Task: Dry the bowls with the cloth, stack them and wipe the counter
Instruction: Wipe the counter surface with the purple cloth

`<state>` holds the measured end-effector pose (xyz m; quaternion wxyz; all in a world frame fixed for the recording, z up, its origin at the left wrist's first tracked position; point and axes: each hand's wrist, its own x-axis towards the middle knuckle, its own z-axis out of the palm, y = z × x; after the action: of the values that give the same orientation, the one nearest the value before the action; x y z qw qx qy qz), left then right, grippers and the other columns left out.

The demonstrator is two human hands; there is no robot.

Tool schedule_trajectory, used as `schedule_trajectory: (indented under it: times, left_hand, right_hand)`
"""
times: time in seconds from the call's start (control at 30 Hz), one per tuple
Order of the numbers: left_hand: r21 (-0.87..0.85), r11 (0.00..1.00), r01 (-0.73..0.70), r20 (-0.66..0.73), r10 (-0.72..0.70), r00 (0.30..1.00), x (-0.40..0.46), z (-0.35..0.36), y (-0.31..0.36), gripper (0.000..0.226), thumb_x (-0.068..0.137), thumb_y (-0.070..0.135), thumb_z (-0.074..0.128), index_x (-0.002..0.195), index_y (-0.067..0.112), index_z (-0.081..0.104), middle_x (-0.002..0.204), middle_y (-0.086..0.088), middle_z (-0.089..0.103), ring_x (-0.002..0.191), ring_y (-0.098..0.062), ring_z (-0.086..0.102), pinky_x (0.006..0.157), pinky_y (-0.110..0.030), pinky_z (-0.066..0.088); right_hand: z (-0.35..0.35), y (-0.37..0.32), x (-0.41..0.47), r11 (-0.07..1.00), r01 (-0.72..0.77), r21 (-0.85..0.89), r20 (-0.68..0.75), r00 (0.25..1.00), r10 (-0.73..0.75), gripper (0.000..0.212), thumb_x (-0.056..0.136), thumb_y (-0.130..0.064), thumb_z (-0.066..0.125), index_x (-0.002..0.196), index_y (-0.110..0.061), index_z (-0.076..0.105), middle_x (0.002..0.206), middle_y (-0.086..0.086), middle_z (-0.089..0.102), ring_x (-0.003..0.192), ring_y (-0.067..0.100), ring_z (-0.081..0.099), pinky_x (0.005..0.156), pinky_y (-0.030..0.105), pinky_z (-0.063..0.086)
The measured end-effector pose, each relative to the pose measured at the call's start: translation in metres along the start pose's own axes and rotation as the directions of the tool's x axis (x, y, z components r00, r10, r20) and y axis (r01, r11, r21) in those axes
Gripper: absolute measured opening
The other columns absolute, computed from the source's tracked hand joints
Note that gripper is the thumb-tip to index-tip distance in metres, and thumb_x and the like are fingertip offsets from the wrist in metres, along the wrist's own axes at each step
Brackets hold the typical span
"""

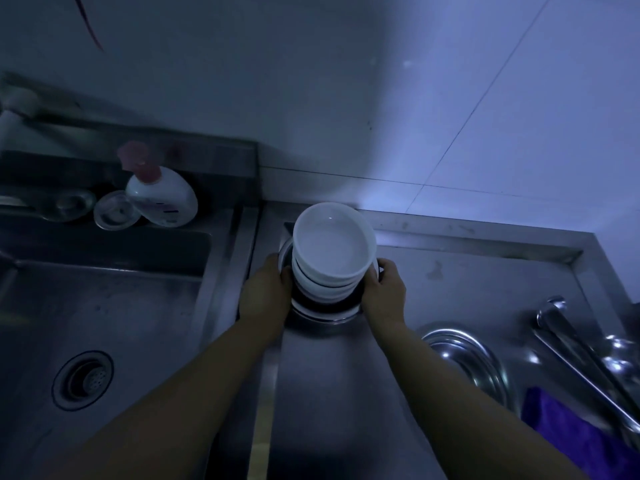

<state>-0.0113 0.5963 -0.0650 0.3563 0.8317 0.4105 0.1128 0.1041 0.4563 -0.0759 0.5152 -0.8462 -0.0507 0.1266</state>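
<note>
A stack of white bowls stands inside a steel bowl at the back of the steel counter. My left hand grips the steel bowl's left rim, thumb against the stack. My right hand grips its right rim. A purple cloth lies at the counter's front right, away from both hands.
A sink with a drain lies to the left. A soap bottle and a clear lid stand on its back ledge. Another steel bowl and several ladles lie at right. The tiled wall is close behind.
</note>
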Motion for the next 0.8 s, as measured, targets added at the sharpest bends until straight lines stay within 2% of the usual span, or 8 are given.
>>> schedule_trajectory:
  times: [0.13,0.23,0.33,0.47,0.57,0.67,0.77,0.8]
  left_hand:
    - [0.019,1.000,0.007,0.000,-0.007,1.000,0.011,0.014,0.000,0.019,0.097,0.019,0.041,0.098,0.004,0.052,0.090,-0.017,0.064,0.071,-0.025,0.053,0.061,-0.028,0.034]
    - [0.018,0.999,0.045,-0.007,-0.045,0.999,0.016,0.020,-0.004,0.017,0.097,0.020,0.041,0.095,0.007,0.052,0.087,-0.014,0.064,0.063,-0.018,0.045,0.049,-0.026,0.027]
    - [0.031,0.997,0.074,-0.016,-0.074,0.997,0.019,0.026,-0.008,0.016,0.098,0.022,0.040,0.092,0.011,0.049,0.084,-0.011,0.063,0.058,-0.016,0.043,0.048,-0.026,0.027]
    - [0.029,0.996,0.089,-0.035,-0.088,0.995,0.022,0.031,-0.009,0.011,0.097,0.023,0.039,0.091,0.016,0.045,0.080,-0.009,0.061,0.053,-0.003,0.038,0.044,-0.020,0.022]
    - [0.037,0.995,0.090,-0.043,-0.088,0.995,0.024,0.033,-0.007,0.020,0.097,0.022,0.037,0.105,0.009,0.050,0.086,-0.013,0.063,0.055,-0.009,0.040,0.045,-0.023,0.023]
    - [0.030,0.994,0.103,-0.036,-0.102,0.994,0.019,0.031,-0.002,0.022,0.097,0.020,0.037,0.109,0.007,0.050,0.090,-0.014,0.062,0.058,-0.012,0.042,0.046,-0.024,0.024]
    - [-0.049,0.992,0.115,-0.042,-0.117,0.992,0.000,0.025,0.003,0.014,0.094,0.013,0.040,0.101,0.006,0.049,0.093,-0.017,0.060,0.070,-0.025,0.052,0.053,-0.030,0.034]
    - [-0.081,0.988,0.130,-0.049,-0.134,0.990,-0.010,0.022,0.005,0.014,0.093,0.012,0.041,0.102,0.005,0.049,0.094,-0.019,0.060,0.074,-0.030,0.054,0.058,-0.033,0.039]
  right_hand:
    - [0.004,0.010,0.016,1.000,-0.002,-0.017,0.017,1.000,0.002,0.009,0.092,-0.028,0.050,0.086,-0.023,0.055,0.077,0.002,0.062,0.073,0.020,0.057,0.068,0.038,0.048]
    - [0.008,0.014,0.023,1.000,0.011,-0.023,0.026,1.000,-0.010,0.009,0.092,-0.027,0.050,0.085,-0.024,0.054,0.075,0.000,0.060,0.070,0.017,0.056,0.065,0.035,0.045]
    - [0.011,0.018,0.027,0.999,0.025,-0.039,0.041,0.999,-0.023,0.010,0.093,-0.028,0.048,0.088,-0.021,0.054,0.072,-0.001,0.058,0.067,0.015,0.054,0.059,0.031,0.042]
    - [0.012,0.020,0.031,0.998,0.040,-0.042,0.071,0.997,-0.037,0.010,0.093,-0.028,0.047,0.089,-0.022,0.053,0.072,-0.003,0.057,0.066,0.013,0.053,0.056,0.026,0.039]
    - [0.011,0.019,0.036,0.998,0.054,-0.043,0.106,0.993,-0.050,0.009,0.094,-0.028,0.046,0.092,-0.021,0.052,0.074,-0.002,0.057,0.070,0.016,0.053,0.057,0.026,0.038]
    - [0.005,0.018,0.036,0.996,0.069,-0.057,0.187,0.981,-0.057,0.010,0.095,-0.029,0.046,0.102,-0.023,0.051,0.089,0.002,0.060,0.082,0.019,0.056,0.068,0.030,0.040]
    - [-0.016,0.026,0.026,0.988,0.093,-0.125,0.233,0.970,-0.061,0.038,0.097,-0.029,0.047,0.133,-0.018,0.042,0.094,-0.001,0.057,0.087,0.018,0.055,0.078,0.029,0.040]
    - [-0.027,0.031,0.019,0.981,0.114,-0.158,0.224,0.971,-0.076,0.043,0.096,-0.028,0.048,0.137,-0.016,0.040,0.095,-0.001,0.055,0.086,0.017,0.055,0.078,0.029,0.040]
